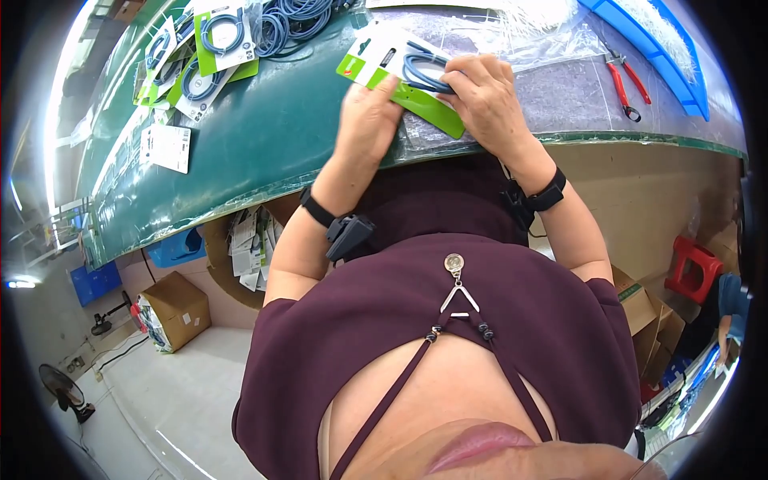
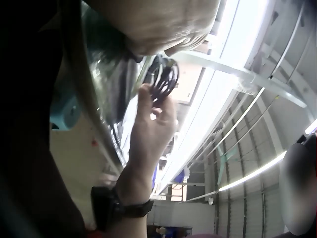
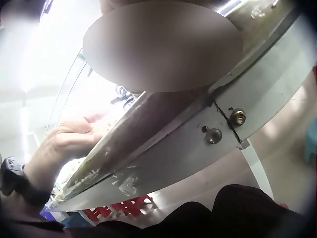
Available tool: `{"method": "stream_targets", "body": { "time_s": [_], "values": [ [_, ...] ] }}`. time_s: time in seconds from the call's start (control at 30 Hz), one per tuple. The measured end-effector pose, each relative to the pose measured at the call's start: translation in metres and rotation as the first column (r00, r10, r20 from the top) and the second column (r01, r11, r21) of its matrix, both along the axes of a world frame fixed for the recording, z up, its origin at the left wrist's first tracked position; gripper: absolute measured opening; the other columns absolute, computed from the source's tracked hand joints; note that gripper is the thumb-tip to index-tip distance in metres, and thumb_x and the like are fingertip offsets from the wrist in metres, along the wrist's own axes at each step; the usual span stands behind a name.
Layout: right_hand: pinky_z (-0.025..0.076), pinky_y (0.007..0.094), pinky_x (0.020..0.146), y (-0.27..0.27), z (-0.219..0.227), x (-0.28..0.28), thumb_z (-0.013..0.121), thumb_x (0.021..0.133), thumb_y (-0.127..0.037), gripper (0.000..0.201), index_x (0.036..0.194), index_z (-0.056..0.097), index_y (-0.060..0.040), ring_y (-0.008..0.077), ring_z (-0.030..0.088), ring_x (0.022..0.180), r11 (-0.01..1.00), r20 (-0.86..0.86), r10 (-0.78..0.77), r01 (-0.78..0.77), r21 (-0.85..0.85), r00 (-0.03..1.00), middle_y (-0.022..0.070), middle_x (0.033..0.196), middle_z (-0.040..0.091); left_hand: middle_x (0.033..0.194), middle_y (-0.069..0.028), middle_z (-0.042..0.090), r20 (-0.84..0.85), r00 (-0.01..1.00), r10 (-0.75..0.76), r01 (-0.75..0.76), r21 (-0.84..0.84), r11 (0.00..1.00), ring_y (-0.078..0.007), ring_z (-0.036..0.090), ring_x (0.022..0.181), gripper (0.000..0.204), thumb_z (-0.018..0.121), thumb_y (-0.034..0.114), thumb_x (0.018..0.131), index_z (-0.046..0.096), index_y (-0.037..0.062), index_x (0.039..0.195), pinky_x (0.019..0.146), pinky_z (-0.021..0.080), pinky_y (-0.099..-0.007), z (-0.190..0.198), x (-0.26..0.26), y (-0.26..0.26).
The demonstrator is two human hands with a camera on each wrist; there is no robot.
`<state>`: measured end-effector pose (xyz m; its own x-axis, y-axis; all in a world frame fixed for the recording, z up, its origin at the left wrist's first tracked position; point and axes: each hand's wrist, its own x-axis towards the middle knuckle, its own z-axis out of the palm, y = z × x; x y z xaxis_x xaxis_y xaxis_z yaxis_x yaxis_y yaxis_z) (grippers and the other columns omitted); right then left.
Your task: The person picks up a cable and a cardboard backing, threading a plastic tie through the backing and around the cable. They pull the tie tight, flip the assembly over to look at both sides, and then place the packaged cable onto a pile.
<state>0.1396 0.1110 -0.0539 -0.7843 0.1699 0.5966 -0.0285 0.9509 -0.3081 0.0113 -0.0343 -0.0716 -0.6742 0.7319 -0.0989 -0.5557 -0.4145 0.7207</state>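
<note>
A white and green card (image 1: 432,110) is held above the near edge of the table in the head view. My left hand (image 1: 370,120) grips its lower left edge, thumb on the front. A coiled blue-grey cable (image 1: 424,68) lies against the card's right part, and my right hand (image 1: 485,100) pinches the coil with curled fingers. In the left wrist view the right hand (image 2: 152,131) holds the dark coil (image 2: 166,79) between thumb and fingers. The left hand (image 3: 74,139) shows at the left of the right wrist view; its fingertips are washed out.
Carded cables (image 1: 220,40) and loose coils (image 1: 296,20) lie at the back left, with a white card (image 1: 166,147) nearer. Red-handled cutters (image 1: 628,84) and a blue tray (image 1: 664,60) of clear ties are on the right. Clear plastic covers part of the grey mat (image 1: 568,100).
</note>
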Motion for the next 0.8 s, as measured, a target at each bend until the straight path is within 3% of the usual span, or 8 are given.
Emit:
{"method": "stream_targets", "body": {
  "time_s": [0.07, 0.1, 0.13, 0.17, 0.27, 0.4, 0.53, 0.8],
  "values": [
    [0.039, 0.0363, 0.084, 0.003, -0.002, 0.0, 0.073, 0.073, -0.012, 0.023, 0.092, 0.062, -0.0087, 0.0227, 0.053, 0.096, 1.0, 0.024, -0.015, 0.015, 0.001, 1.0, 0.002, 0.096, 0.06, 0.121, -0.0127, 0.057, -0.072, 0.997, 0.028, -0.032, -0.056, 0.998, -0.0253, 0.054, 0.116, 0.032, 0.051, 0.005, 0.096, 0.044, -0.0017, 0.127, 0.102, 0.043, -0.038, 0.011, -0.009, -0.006],
    [0.039, 0.0357, 0.083, 0.004, -0.004, -0.001, 0.074, 0.072, -0.013, 0.023, 0.091, 0.062, -0.0093, 0.0223, 0.053, 0.095, 1.0, 0.047, -0.021, 0.021, 0.0, 0.999, 0.0015, 0.095, 0.06, 0.119, -0.0129, 0.058, -0.382, 0.879, 0.286, -0.346, -0.098, 0.933, -0.0266, 0.054, 0.115, 0.033, 0.055, 0.006, 0.093, 0.047, 0.0, 0.125, 0.101, 0.042, -0.039, 0.017, -0.011, -0.011],
    [0.038, 0.0351, 0.082, 0.004, -0.006, -0.003, 0.074, 0.072, -0.015, 0.023, 0.091, 0.062, -0.01, 0.0218, 0.053, 0.093, 1.0, 0.07, -0.023, 0.024, -0.003, 0.997, 0.0009, 0.094, 0.059, 0.117, -0.0131, 0.059, -0.655, 0.604, 0.454, -0.626, -0.037, 0.779, -0.0279, 0.053, 0.115, 0.033, 0.059, 0.007, 0.091, 0.05, 0.0017, 0.123, 0.101, 0.04, -0.0399, 0.02, -0.014, -0.015],
    [0.038, 0.0351, 0.082, 0.003, -0.006, -0.005, 0.074, 0.072, -0.015, 0.023, 0.091, 0.062, -0.01, 0.0218, 0.053, 0.093, 1.0, 0.07, -0.019, 0.02, -0.011, 0.997, 0.0009, 0.094, 0.059, 0.117, -0.0131, 0.059, -0.659, 0.602, 0.451, -0.629, -0.043, 0.776, -0.0279, 0.053, 0.115, 0.033, 0.059, 0.007, 0.091, 0.05, 0.0017, 0.123, 0.101, 0.04, -0.0399, 0.023, -0.018, -0.019],
    [0.037, 0.0354, 0.082, 0.004, -0.003, -0.009, 0.073, 0.072, -0.017, 0.022, 0.09, 0.061, -0.0105, 0.0212, 0.053, 0.091, 0.999, 0.133, 0.045, -0.044, -0.009, 0.99, 0.0017, 0.091, 0.058, 0.105, -0.0101, 0.061, -0.969, -0.144, -0.202, -0.551, -0.091, 0.83, -0.0271, 0.055, 0.104, 0.025, 0.068, 0.016, 0.084, 0.059, 0.0066, 0.106, 0.093, 0.041, -0.0397, 0.026, -0.028, -0.026],
    [0.035, 0.034, 0.083, 0.004, -0.001, -0.012, 0.069, 0.077, -0.022, 0.019, 0.088, 0.056, -0.0122, 0.0202, 0.051, 0.091, 0.996, 0.171, 0.06, -0.07, 0.056, 0.984, 0.0003, 0.085, 0.055, 0.089, -0.0065, 0.059, -0.818, -0.271, -0.508, -0.502, -0.33, 0.799, -0.0235, 0.055, 0.088, 0.021, 0.07, 0.026, 0.081, 0.057, 0.01, 0.086, 0.082, 0.041, -0.0374, 0.018, -0.015, -0.01],
    [0.036, 0.036, 0.085, 0.004, -0.008, -0.016, 0.068, 0.078, -0.025, 0.025, 0.091, 0.053, -0.0102, 0.0212, 0.05, 0.091, 0.983, 0.212, 0.09, -0.121, 0.135, 0.973, 0.0027, 0.089, 0.054, 0.076, -0.0041, 0.054, -0.761, -0.448, -0.469, -0.378, -0.314, 0.871, -0.0226, 0.053, 0.077, 0.025, 0.069, 0.028, 0.081, 0.051, 0.0105, 0.076, 0.073, 0.042, -0.0364, 0.012, -0.011, -0.005],
    [0.034, 0.0367, 0.088, 0.022, 0.002, -0.022, 0.063, 0.081, -0.027, 0.025, 0.092, 0.05, -0.0094, 0.022, 0.049, 0.092, 0.921, 0.334, 0.329, -0.378, 0.09, 0.883, 0.0032, 0.089, 0.053, 0.077, -0.001, 0.056, -0.738, -0.493, -0.461, -0.238, -0.395, 0.887, -0.0204, 0.055, 0.079, 0.025, 0.065, 0.031, 0.084, 0.051, 0.0125, 0.078, 0.075, 0.043, -0.0351, 0.015, -0.03, -0.008]
  ]
}}
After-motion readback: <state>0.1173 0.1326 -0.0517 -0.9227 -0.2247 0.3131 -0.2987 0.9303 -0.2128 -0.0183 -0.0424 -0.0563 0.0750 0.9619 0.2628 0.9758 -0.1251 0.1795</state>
